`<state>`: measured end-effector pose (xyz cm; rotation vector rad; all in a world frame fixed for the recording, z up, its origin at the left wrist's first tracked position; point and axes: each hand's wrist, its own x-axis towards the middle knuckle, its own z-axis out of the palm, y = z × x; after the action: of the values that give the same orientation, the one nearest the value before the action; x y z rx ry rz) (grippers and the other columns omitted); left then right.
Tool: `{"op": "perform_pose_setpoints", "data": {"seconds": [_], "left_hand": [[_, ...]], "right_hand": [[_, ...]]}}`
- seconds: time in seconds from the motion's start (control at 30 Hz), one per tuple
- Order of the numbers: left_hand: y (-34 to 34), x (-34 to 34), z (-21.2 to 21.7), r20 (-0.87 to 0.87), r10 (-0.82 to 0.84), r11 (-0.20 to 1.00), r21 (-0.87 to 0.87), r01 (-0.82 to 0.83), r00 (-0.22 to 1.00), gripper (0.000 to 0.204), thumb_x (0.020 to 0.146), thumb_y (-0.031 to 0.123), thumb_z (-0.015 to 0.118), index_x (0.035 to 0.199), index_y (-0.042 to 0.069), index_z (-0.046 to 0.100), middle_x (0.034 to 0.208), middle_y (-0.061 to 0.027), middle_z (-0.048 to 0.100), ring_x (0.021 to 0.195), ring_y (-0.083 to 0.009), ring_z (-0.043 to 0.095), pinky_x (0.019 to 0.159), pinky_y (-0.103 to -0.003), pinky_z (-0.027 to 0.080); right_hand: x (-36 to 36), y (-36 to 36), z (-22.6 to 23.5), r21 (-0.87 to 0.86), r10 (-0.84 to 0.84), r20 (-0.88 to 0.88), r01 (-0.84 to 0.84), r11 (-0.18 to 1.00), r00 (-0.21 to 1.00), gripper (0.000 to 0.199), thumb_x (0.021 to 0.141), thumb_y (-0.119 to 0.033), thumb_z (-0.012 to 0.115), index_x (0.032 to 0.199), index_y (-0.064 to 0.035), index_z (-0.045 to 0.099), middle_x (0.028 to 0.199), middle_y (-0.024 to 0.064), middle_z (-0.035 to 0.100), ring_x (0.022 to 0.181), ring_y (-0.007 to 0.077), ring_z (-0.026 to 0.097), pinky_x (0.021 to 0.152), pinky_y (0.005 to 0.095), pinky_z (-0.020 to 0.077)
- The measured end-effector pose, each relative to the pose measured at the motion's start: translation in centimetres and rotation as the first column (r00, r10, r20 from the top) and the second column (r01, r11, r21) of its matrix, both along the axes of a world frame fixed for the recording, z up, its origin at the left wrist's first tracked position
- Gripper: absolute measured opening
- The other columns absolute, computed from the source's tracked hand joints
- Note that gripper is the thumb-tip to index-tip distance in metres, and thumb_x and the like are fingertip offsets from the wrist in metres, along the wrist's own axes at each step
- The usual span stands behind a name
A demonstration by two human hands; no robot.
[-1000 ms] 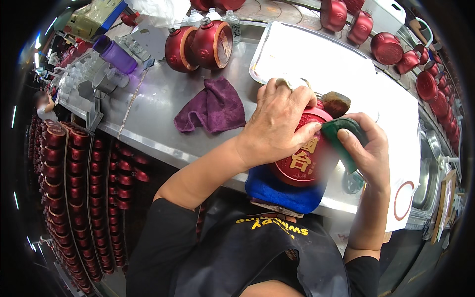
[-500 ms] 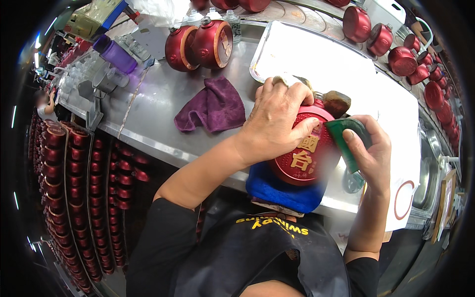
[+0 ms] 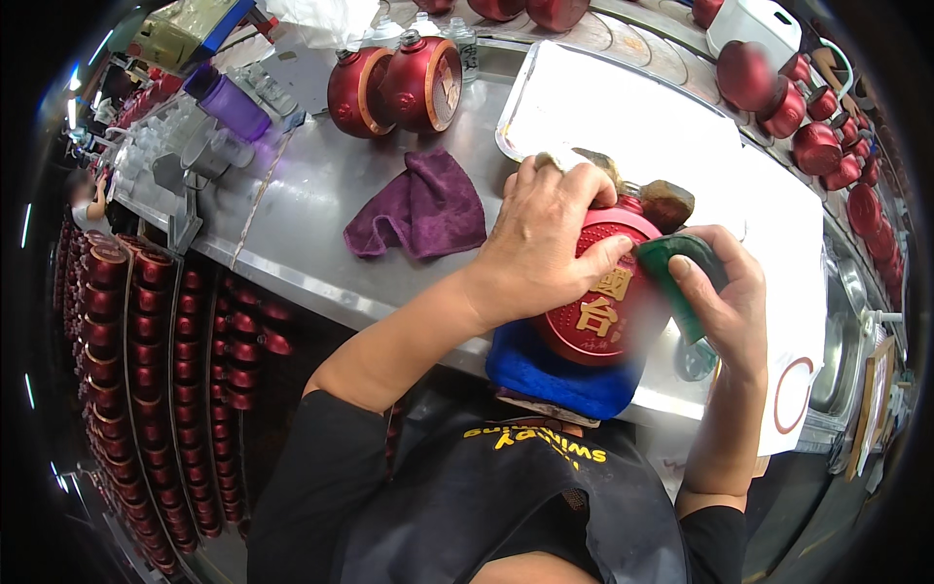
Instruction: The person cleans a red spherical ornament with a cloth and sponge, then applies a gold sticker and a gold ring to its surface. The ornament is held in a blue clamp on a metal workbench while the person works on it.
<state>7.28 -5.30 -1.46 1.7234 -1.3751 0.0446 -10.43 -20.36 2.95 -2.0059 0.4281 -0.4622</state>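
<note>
A round, flat red bottle (image 3: pixel 574 331) with raised gold characters lies on a blue plush pad (image 3: pixel 555 378) at the bench's near edge. Across its upper left side rests my left hand (image 3: pixel 535 238), thumb pressed on the face and fingers curled round the edge, gripping it. My right hand (image 3: pixel 728 302) pinches a flat green pad (image 3: pixel 669 261) between thumb and fingers, its edge against the bottle's right side. A blur covers the bottle's lower right. Beyond the bottle's neck sits a brown, worn block (image 3: pixel 667 204); a pale, dark-tipped piece lies behind my left fingers, partly hidden.
A purple cloth (image 3: pixel 423 209) lies on the metal bench (image 3: pixel 316 209). Two red bottles (image 3: pixel 420 86) stand at the back left, near a purple bottle (image 3: pixel 233 109). Behind the bright white tray (image 3: pixel 623 117) run several more red bottles (image 3: pixel 815 148). Racks of red bottles (image 3: pixel 107 370) stand lower left.
The red bottles at the upper right have shifted rightward along the back line. My hands, the held bottle and the green pad stay nearly in place.
</note>
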Motion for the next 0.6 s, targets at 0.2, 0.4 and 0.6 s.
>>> {"op": "perform_pose_setpoints", "data": {"seconds": [0.2, 0.4, 0.6], "left_hand": [[-0.1, -0.5, 0.8, 0.055, 0.011, 0.998, 0.061, -0.015, 0.998, 0.040, 0.084, 0.025, 0.078, 0.113, 0.007, 0.057, 0.105, -0.0150, 0.060, 0.106, -0.0357, 0.052, 0.099, -0.048, 0.039], [-0.2, -0.1, 0.3, 0.024, 0.001, 1.000, -0.007, -0.001, 1.000, 0.041, 0.085, 0.029, 0.077, 0.113, 0.008, 0.055, 0.103, -0.0162, 0.060, 0.105, -0.0360, 0.051, 0.096, -0.051, 0.038], [0.1, 0.3, 0.2, -0.018, -0.015, 1.000, 0.018, 0.015, 1.000, 0.040, 0.088, 0.031, 0.076, 0.113, 0.007, 0.056, 0.105, -0.0172, 0.060, 0.105, -0.0367, 0.051, 0.096, -0.051, 0.039]], "right_hand": [[-0.2, 0.3, 0.0, 0.007, -0.007, 0.040, 0.007, 1.000, 0.999, 0.019, 0.095, -0.013, 0.069, 0.105, 0.0032, 0.067, 0.084, 0.0041, 0.068, 0.075, 0.0100, 0.063, 0.067, 0.0250, 0.0506], [-0.7, 0.4, 0.3, -0.040, -0.062, 0.020, 0.063, 0.997, 0.998, 0.020, 0.097, -0.014, 0.069, 0.109, 0.0025, 0.066, 0.083, 0.0045, 0.068, 0.075, 0.0105, 0.063, 0.068, 0.0248, 0.0506], [-1.8, 0.6, -0.1, -0.482, -0.056, 0.162, 0.129, 0.867, 0.985, 0.027, 0.097, 0.000, 0.064, 0.124, 0.0022, 0.063, 0.113, 0.0175, 0.071, 0.100, 0.0247, 0.071, 0.085, 0.0320, 0.0560]]}}
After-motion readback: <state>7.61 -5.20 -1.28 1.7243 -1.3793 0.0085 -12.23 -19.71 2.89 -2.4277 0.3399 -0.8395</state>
